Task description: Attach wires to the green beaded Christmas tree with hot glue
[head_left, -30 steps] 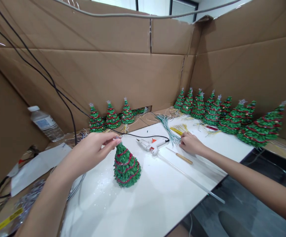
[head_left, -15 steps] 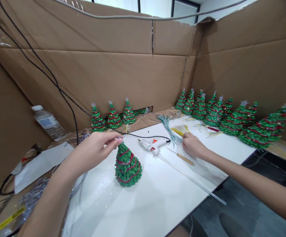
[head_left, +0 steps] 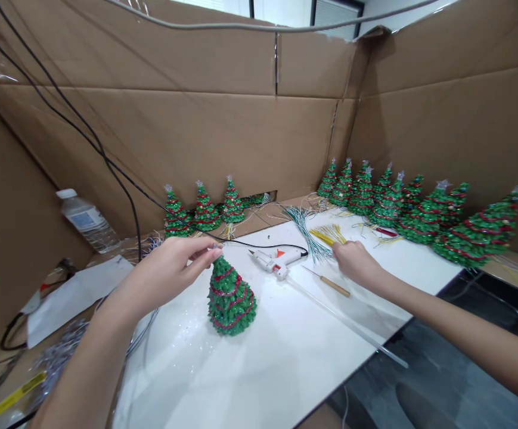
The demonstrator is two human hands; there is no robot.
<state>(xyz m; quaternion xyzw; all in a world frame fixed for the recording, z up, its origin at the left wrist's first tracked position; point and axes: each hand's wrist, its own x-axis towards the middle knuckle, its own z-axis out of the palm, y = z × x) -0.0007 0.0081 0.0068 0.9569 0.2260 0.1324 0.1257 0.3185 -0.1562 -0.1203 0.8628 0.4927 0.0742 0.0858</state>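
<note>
A small green Christmas tree with red garland stands on the white board, leaning slightly left. My left hand pinches its tip between thumb and fingers, hiding most of the top. My right hand is closed at the end of a bundle of yellow wires, its fingertips hidden from me. Beside it lie a bundle of green and white wires and an awl with a wooden handle. A white hot glue gun rests between my hands, a long clear glue stick behind it.
Finished-looking trees crowd the right side, and three more stand along the back. Cardboard walls enclose the table. A water bottle leans at the left, near black cables and a white paper sheet.
My right hand has shifted slightly right along the yellow wires, its fingers still closed. My left hand keeps its pinch on the tree's tip.
</note>
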